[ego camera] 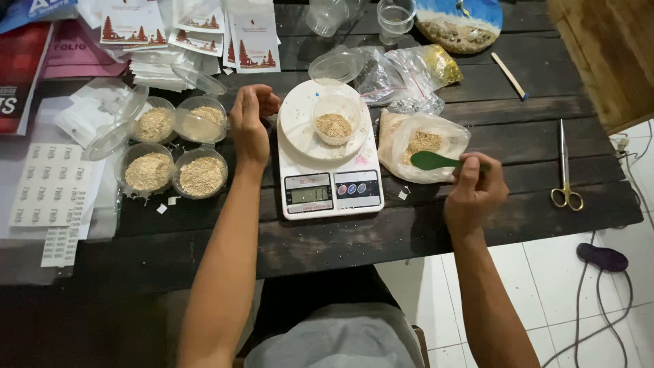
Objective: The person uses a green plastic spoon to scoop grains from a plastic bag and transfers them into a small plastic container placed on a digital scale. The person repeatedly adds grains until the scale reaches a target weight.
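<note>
Right hand (475, 193) clamped on green spoon (436, 161) over bag (422, 144); left hand (251, 124) open beside scale (329, 178). Mid-weighing; scooping more into cup (335, 118) probably needed.

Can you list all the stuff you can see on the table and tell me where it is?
kitchen scale: one, white, table middle
small cup of grain: one, clear, on the scale
filled cups: four, clear with tan grain, left of the scale
plastic bag of grain: one, clear, right of the scale
spoon: one, green, over the bag
scissors: one, silver with gold handles, far right
sticker sheets: white, far left
left hand: empty, beside the scale
right hand: holding the spoon
</note>
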